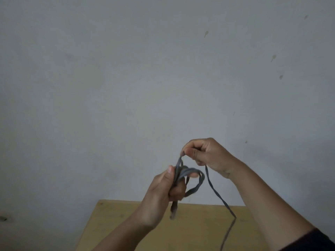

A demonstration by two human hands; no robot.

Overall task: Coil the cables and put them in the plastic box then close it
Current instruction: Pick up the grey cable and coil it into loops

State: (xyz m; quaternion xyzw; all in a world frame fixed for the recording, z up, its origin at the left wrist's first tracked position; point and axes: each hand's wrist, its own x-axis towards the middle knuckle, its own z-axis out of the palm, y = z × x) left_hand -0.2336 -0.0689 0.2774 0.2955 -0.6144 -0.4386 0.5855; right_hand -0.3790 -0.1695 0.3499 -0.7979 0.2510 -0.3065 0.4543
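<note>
A pale, marked wall (145, 69) fills most of the head view; below it only the far part of a tan wooden worktop (190, 225) shows, bare apart from the cable crossing it. No plastic box appears anywhere in view, so its position and whether it stands open cannot be stated. Both forearms rise from the lower edge, the right one ending in a dark sleeve (311, 241). The left hand (163, 189) is raised above the worktop with its fingers (178, 192) curled shut around several gathered loops of a grey flat cable (194, 180), thumb pressed along the bundle; a short end hangs below the fist. The right hand (208, 156), just above and beside the left, pinches the top of a fresh loop between thumb and forefinger, the other fingers folded in. From under that hand the free run of cable drops slack to the worktop and leaves the frame at the bottom edge. Judgement: the coiling step is in hand and unfinished, since loose cable remains; boxing and closing are not begun. The next move calls for laying the pinched loop against the bundle, trapping it under the left thumb, then sliding the right hand down the free run without twisting the flat cable.
</note>
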